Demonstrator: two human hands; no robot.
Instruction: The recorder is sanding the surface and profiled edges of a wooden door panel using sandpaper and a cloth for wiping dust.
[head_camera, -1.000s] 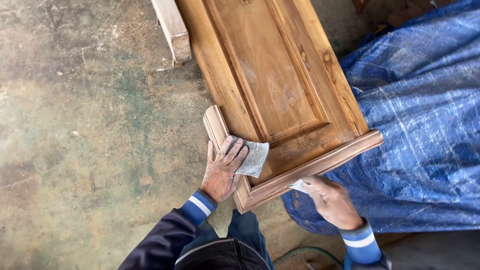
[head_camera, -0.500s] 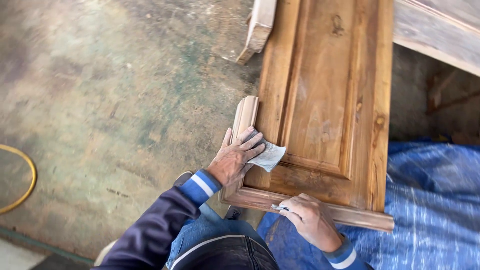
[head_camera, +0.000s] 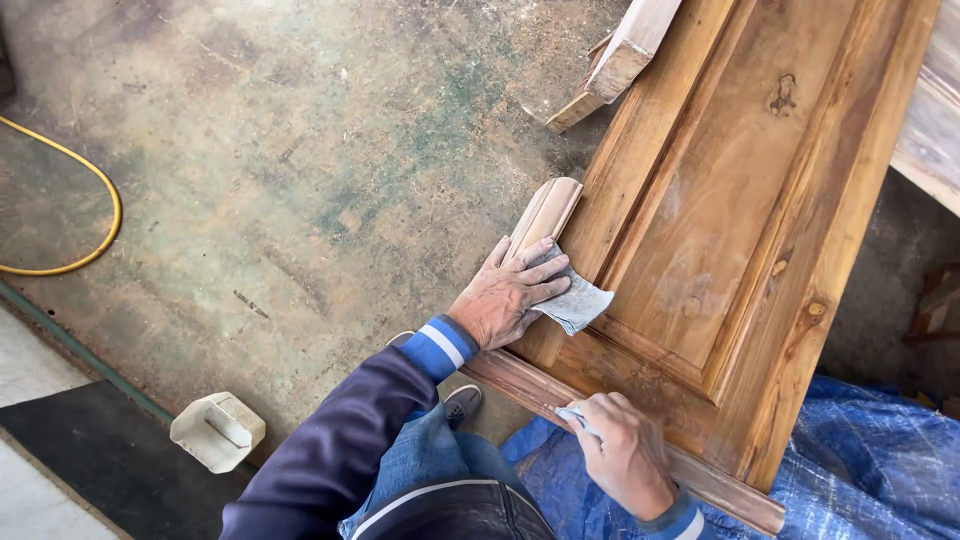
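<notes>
A brown panelled wooden door piece (head_camera: 720, 210) lies flat in front of me, with moulded trim along its near edges. My left hand (head_camera: 505, 298) presses a grey sheet of sandpaper (head_camera: 575, 300) against the left moulding near the corner. My right hand (head_camera: 625, 450) rests on the bottom moulding and pinches a small pale scrap (head_camera: 578, 418), probably sandpaper, between its fingers. Both sleeves are dark blue with striped cuffs.
A blue tarp (head_camera: 860, 480) lies under the door's near right end. A wooden beam (head_camera: 625, 55) sticks out beside the door's left edge. On the stained concrete floor lie a yellow hose (head_camera: 95, 195) and a white plastic tub (head_camera: 217, 430).
My view has swung right and tilted, so the door now runs diagonally. The left hand has slid the sandpaper a little along the left moulding. The right hand stays on the bottom trim.
</notes>
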